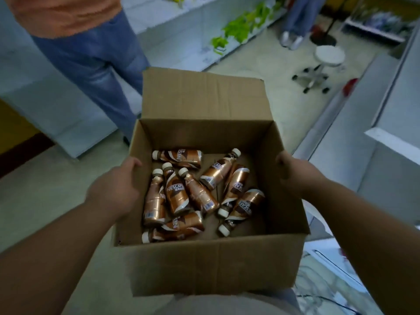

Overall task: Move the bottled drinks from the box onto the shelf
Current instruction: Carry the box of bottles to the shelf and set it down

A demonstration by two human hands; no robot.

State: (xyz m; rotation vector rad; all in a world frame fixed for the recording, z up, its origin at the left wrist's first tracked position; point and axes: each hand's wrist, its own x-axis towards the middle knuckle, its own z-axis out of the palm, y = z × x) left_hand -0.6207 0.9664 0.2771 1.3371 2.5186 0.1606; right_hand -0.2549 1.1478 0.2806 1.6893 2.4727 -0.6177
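The step in hand was carrying: the cardboard box (204,264) was held off the floor by both side walls, with no bottle yet on a shelf. The left hand (113,189) gripped the left wall, its fingers (130,163) curled over the rim. The right hand (295,171) gripped the right wall; its fingers were hidden, so their spread could not be told. Inside, nine bottled drinks (177,194) lay loose on their sides on the box floor, several touching. The next move would probably require setting the box down near the white shelf (363,123), freeing a hand.
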